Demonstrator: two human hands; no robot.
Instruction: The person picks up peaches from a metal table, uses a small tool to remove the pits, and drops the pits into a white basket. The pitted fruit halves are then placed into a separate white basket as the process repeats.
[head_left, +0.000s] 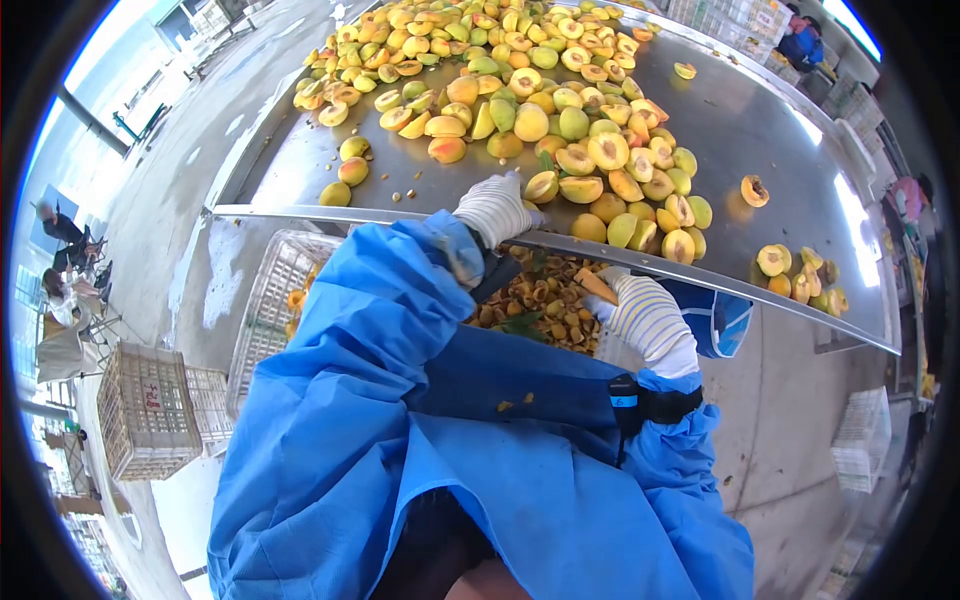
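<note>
My left hand (497,210), in a striped white glove, reaches over the near edge of the metal table. Its thumb and fingers are apart, right beside a halved peach (541,187). Lower and to the right, my right hand (645,315), gloved alike, is closed around a short tan wooden handle (597,286); the working end of that tool is hidden. Below the table edge, between both hands, lies a mass of peach pits (545,305) with a few green leaves. Halved peaches (608,151) with yellow flesh are heaped on the table just beyond my left hand.
The steel table (700,130) bears more peach halves, with a small cluster (800,280) at its right end. White plastic crates stand left (150,410) and right (862,440) on the concrete floor. A blue container (715,320) is beside my right hand. People sit far left.
</note>
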